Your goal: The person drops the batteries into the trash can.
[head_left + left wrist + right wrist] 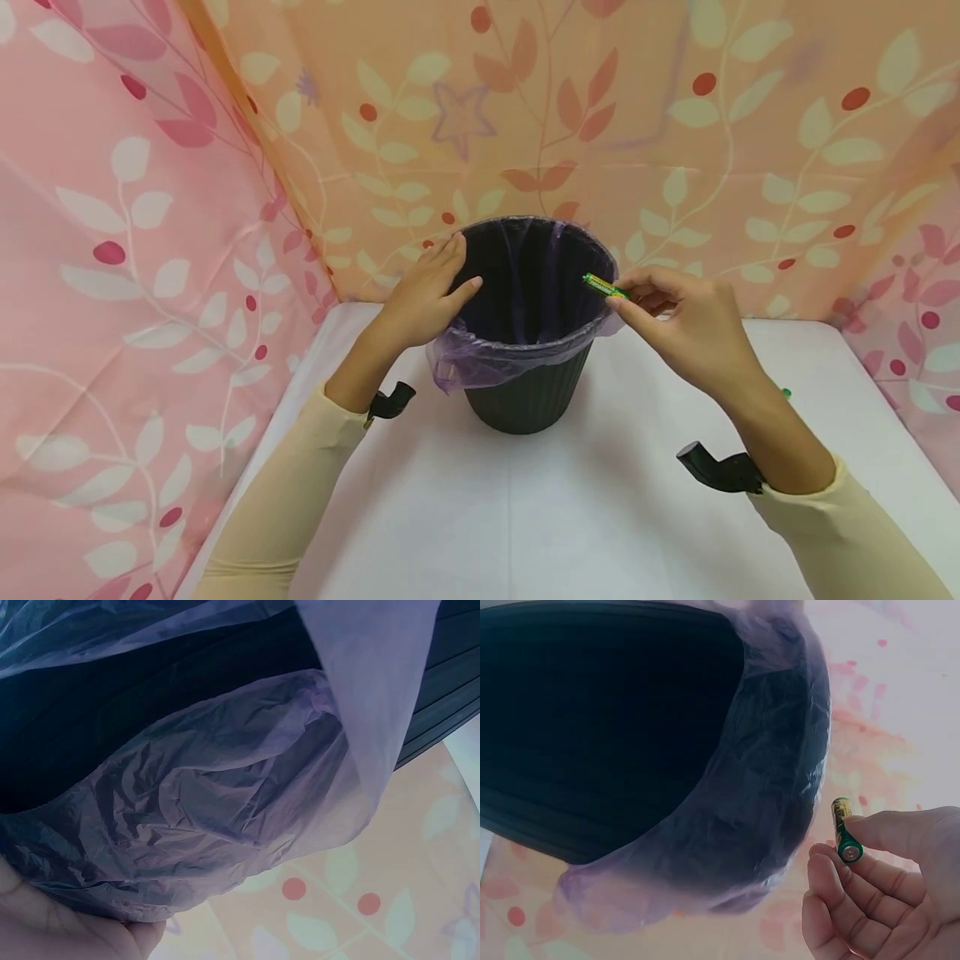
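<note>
A black trash can [525, 400] stands upright on the table, lined with a thin purple plastic bag [480, 362] folded over its rim. My left hand [427, 296] rests on the left side of the rim with its fingers extended; in the left wrist view, part of that hand [75, 930] shows against the bag. Between thumb and fingertips, my right hand [686, 329] pinches a green and gold battery [602, 286] at the right side of the rim. One flat end of the battery [847, 831] faces the camera in the right wrist view.
A white-covered table [495, 517] carries the can. Patterned cloth [652, 125] hangs behind it, with pink cloth [150, 250] on the left. A small green thing [786, 392] peeks out past my right forearm, mostly hidden. Black camera mounts sit at both wrists.
</note>
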Tool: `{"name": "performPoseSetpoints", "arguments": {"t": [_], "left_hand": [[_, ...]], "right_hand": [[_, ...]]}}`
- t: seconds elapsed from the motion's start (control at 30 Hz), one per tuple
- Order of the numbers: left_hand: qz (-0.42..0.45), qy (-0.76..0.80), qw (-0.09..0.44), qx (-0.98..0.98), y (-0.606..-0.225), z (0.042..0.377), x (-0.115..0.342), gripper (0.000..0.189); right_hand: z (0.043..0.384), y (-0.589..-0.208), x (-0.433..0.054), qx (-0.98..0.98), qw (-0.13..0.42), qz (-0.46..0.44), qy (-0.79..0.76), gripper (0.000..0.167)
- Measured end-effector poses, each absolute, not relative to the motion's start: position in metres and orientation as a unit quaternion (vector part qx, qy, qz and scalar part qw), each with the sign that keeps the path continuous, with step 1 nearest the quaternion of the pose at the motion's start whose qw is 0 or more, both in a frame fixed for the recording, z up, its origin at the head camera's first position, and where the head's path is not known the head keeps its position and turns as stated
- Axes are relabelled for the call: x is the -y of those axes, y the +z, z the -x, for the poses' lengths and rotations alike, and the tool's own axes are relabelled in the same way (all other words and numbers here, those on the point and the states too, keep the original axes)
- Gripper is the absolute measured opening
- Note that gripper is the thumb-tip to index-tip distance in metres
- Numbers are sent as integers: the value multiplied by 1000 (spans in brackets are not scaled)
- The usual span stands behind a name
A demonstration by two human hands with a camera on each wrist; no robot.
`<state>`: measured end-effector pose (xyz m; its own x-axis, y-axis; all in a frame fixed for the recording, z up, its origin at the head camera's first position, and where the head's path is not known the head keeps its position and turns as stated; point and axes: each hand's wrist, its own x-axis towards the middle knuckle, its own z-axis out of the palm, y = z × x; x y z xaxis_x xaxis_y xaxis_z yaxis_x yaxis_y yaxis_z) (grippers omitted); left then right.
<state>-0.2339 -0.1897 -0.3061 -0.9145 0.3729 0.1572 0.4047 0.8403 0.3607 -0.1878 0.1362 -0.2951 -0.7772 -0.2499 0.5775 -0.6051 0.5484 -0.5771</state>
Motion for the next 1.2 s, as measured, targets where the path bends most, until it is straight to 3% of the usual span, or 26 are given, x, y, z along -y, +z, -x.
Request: {"name": "performPoseSetpoints", "arguments": {"t": [0.7,1.0,1.2], "left_hand": [[207,-192,43,958,-305,236,187,72],[200,-194,38,960,-305,235,189,72],[198,-193,36,960,-306,235,190,72]], "right_hand": [[222,-283,-98,879,186,-263,351,7],[235,-279,-85,889,161,-290,317,18],[232,-282,-84,883,167,-297,324,17]]}}
